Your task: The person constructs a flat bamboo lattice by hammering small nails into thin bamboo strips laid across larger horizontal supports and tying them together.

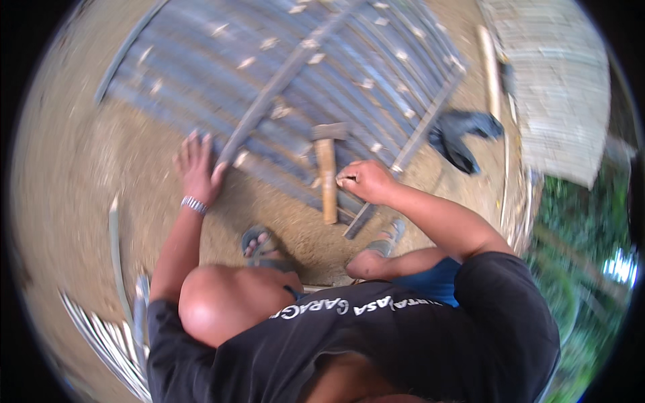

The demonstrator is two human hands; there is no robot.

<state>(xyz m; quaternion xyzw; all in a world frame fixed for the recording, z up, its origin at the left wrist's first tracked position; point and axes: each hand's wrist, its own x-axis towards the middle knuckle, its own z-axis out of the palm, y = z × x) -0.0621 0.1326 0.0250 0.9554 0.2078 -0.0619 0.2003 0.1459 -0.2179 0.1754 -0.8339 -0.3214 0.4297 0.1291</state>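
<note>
A large panel of grey-blue corrugated sheet (181,74) lies on the ground, crossed by wooden battens and dotted with small pale pieces. My left hand (196,168) is open, fingers spread at the panel's near edge, its thumb beside the near end of the middle batten (269,94). A hammer (327,178) with a dark metal head and light wooden handle rests on the panel, handle toward me. Just right of that handle is my right hand (368,181), its fingers curled into a pinch. Whatever sits between those fingertips is too small to make out.
Crumpled black plastic (463,138) lies right of the panel, near a pale pole (490,74) and a large woven mat (564,80). Thin strips (111,346) are bundled at lower left, with a stick (117,248) on the dirt. My sandalled feet flank the panel's near corner.
</note>
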